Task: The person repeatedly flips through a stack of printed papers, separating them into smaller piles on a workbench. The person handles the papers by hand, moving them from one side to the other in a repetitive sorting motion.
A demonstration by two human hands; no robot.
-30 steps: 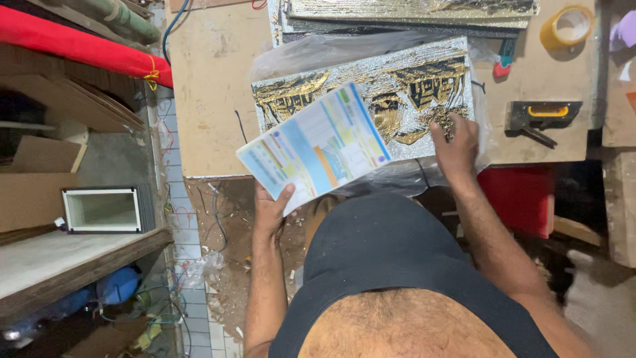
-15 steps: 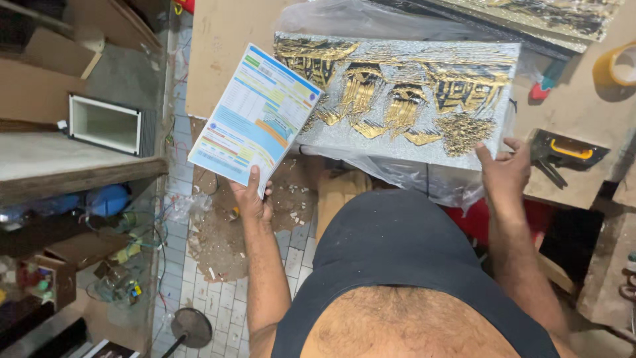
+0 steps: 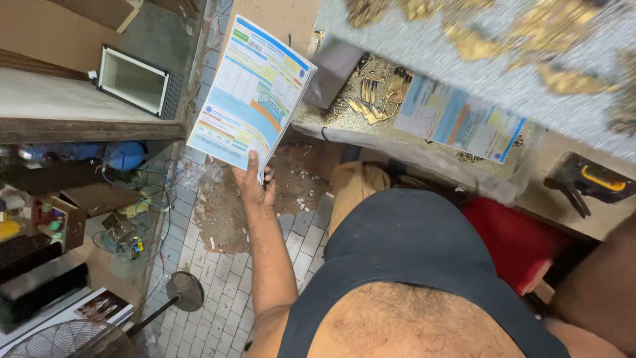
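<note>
The left hand (image 3: 254, 187) has its grip closed on the lower edge of the printed sheet (image 3: 252, 95), which stands above the grip, left of the surface (image 3: 371, 126). Support its floppy top. The right hand's grip cannot be told. Since half a second ago, the silver-and-gold panel (image 3: 503, 59) has lifted, uncovering a second sheet (image 3: 457, 122).

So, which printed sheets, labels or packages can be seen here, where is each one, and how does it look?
Printed sheet: held up by the left hand over the tiled floor; rectangular, white with blue, yellow, green and orange blocks.
Second printed sheet: lying flat on the glittery bench surface under the raised panel; rectangular, similar blue, yellow and orange blocks.
Photo print: bottom left, on a white surface; small and dark, details unclear.
</note>
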